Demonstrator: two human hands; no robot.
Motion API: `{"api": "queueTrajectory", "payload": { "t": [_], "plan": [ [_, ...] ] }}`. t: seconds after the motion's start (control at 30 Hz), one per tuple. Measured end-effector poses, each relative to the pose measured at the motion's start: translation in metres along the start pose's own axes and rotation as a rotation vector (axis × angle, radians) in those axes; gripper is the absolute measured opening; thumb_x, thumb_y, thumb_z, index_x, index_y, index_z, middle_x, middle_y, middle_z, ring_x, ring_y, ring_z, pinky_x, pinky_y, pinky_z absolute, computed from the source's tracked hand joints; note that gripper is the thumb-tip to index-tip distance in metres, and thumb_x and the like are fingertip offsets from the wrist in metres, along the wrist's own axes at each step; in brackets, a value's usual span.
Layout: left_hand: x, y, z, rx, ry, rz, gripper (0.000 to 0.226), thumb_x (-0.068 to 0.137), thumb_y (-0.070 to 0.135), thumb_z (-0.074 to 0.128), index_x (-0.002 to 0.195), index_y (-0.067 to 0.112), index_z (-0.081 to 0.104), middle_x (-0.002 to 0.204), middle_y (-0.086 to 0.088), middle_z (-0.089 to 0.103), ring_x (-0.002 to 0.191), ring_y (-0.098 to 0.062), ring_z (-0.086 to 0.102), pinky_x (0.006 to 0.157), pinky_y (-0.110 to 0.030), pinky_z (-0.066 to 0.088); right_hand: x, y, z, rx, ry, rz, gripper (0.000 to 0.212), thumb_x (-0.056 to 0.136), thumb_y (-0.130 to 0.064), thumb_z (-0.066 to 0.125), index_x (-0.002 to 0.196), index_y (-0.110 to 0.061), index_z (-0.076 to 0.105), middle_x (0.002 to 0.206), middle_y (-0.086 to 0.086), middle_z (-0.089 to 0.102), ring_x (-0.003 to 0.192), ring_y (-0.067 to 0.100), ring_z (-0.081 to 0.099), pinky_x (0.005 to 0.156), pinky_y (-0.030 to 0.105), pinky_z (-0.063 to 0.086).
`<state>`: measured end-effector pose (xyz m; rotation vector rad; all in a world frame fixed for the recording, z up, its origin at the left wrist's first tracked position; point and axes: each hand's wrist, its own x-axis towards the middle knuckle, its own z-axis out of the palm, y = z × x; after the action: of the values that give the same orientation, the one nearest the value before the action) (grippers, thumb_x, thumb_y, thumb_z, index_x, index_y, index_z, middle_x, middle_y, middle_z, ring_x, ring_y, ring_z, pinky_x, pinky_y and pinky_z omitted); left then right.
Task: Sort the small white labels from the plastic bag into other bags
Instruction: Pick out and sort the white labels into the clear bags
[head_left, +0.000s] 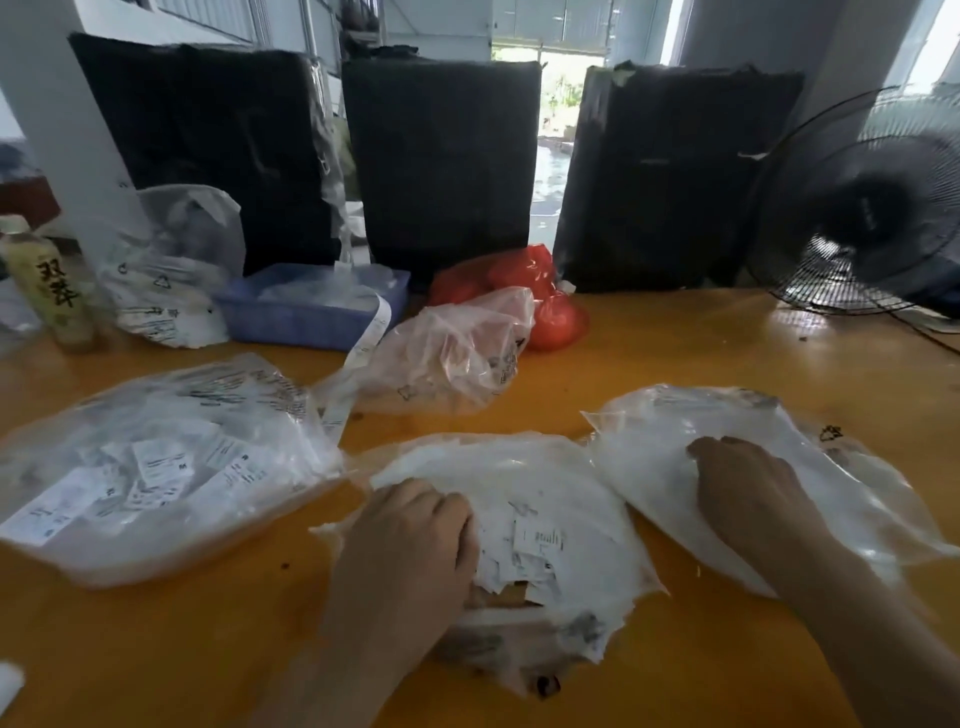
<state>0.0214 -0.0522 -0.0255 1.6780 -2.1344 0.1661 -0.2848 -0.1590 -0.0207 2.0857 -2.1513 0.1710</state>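
Note:
A crumpled clear plastic bag (540, 478) lies at the front middle of the orange table, with small white labels (535, 551) heaped in its open mouth. My left hand (410, 540) lies on the bag's left side, fingers curled over the plastic beside the labels; whether it pinches anything is hidden. My right hand (743, 488) rests on a second clear bag (810, 467) at the right, fingertips bent onto the plastic. A third clear bag (156, 467) filled with white labels lies at the left, apart from both hands.
Behind the bags lie a pinkish clear bag (452, 353), a red bag (540, 291), a blue tray (311, 306) with a paper strip, another filled bag (166, 270) and a bottle (47, 286). Three black wrapped bundles (441, 156) stand at the back; a fan (872, 208) stands right.

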Motion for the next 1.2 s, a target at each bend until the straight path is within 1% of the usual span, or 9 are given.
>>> {"api": "queueTrajectory", "payload": {
  "t": [0.1,0.2,0.3,0.4,0.5,0.7,0.83,1.03,1.2],
  "plan": [
    [-0.004,0.0,-0.008,0.338,-0.068,0.001,0.01,0.085,0.026,0.082,0.089,0.019,0.077,0.092,0.0,0.076,0.099,-0.027,0.068,0.087,-0.047,0.055,-0.005,-0.004,-0.004,-0.047,-0.083,-0.011,0.033,0.093,-0.001,0.045,0.114,-0.014,0.067,0.099,0.001,0.058,0.094,0.024,0.065,0.07,0.029,0.042],
    [-0.006,0.01,-0.004,0.41,-0.138,-0.077,0.017,0.096,0.027,0.068,0.112,0.023,0.073,0.118,0.001,0.07,0.12,-0.028,0.055,0.097,-0.046,0.044,-0.009,-0.003,-0.008,-0.053,-0.08,-0.013,0.036,0.095,-0.001,0.043,0.121,-0.015,0.063,0.118,0.008,0.059,0.096,0.026,0.066,0.074,0.032,0.047],
    [-0.003,0.015,0.009,0.206,-0.025,-0.141,0.028,0.102,0.023,0.06,0.13,0.028,0.063,0.129,0.009,0.064,0.115,-0.014,0.059,0.099,-0.031,0.051,-0.013,-0.005,-0.015,-0.066,-0.145,0.055,0.03,0.097,-0.002,0.046,0.112,-0.017,0.067,0.144,0.012,0.052,0.1,0.028,0.066,0.077,0.034,0.052],
    [0.003,0.024,0.013,-0.098,0.055,-0.294,0.019,0.103,0.03,0.06,0.119,0.035,0.07,0.113,0.02,0.069,0.084,0.006,0.06,0.065,-0.008,0.047,-0.015,-0.005,-0.016,0.001,-0.071,0.09,0.019,0.094,0.0,0.05,0.082,-0.014,0.057,0.116,0.009,0.059,0.084,0.027,0.058,0.07,0.031,0.044],
    [0.006,0.034,0.018,-0.317,0.101,-0.347,0.011,0.102,0.03,0.064,0.103,0.037,0.072,0.091,0.024,0.068,0.064,0.01,0.058,0.053,-0.005,0.043,-0.019,-0.001,-0.016,0.058,0.031,0.075,0.013,0.095,0.0,0.05,0.093,-0.013,0.053,0.101,0.002,0.049,0.078,0.023,0.052,0.066,0.029,0.042],
    [0.008,0.045,0.022,-0.603,0.123,-0.208,0.018,0.105,0.033,0.06,0.092,0.046,0.062,0.083,0.021,0.07,0.077,0.0,0.067,0.061,-0.011,0.05,-0.034,-0.017,-0.036,0.871,0.249,-0.091,0.019,0.1,-0.019,0.057,0.086,-0.02,0.069,0.079,-0.01,0.068,0.067,0.004,0.058,0.06,0.023,0.042],
    [0.0,0.038,0.018,-0.895,0.025,-0.226,0.028,0.097,0.063,0.049,0.108,0.043,0.066,0.101,0.023,0.074,0.086,-0.003,0.071,0.069,-0.02,0.056,-0.058,-0.041,-0.041,1.479,-0.012,-0.18,0.013,0.1,-0.024,0.061,0.094,-0.017,0.07,0.067,-0.004,0.064,0.054,0.008,0.051,0.05,0.02,0.044],
    [-0.019,0.02,0.013,-1.29,-0.137,-0.285,0.081,0.075,0.093,0.056,0.133,0.036,0.062,0.124,0.011,0.074,0.109,-0.015,0.074,0.091,-0.037,0.062,-0.086,-0.087,-0.024,1.457,-0.103,-0.246,0.005,0.097,-0.013,0.067,0.099,-0.017,0.068,0.074,0.002,0.071,0.064,0.016,0.067,0.063,0.026,0.055],
    [-0.022,0.022,0.017,-1.258,-0.114,-0.377,0.044,0.074,0.074,0.077,0.109,0.047,0.076,0.111,0.012,0.08,0.104,-0.01,0.077,0.097,-0.037,0.061,-0.097,-0.108,-0.017,1.292,0.016,-0.261,0.012,0.096,-0.018,0.068,0.093,-0.029,0.063,0.083,-0.01,0.073,0.069,0.009,0.072,0.064,0.018,0.056]
  ]
}}
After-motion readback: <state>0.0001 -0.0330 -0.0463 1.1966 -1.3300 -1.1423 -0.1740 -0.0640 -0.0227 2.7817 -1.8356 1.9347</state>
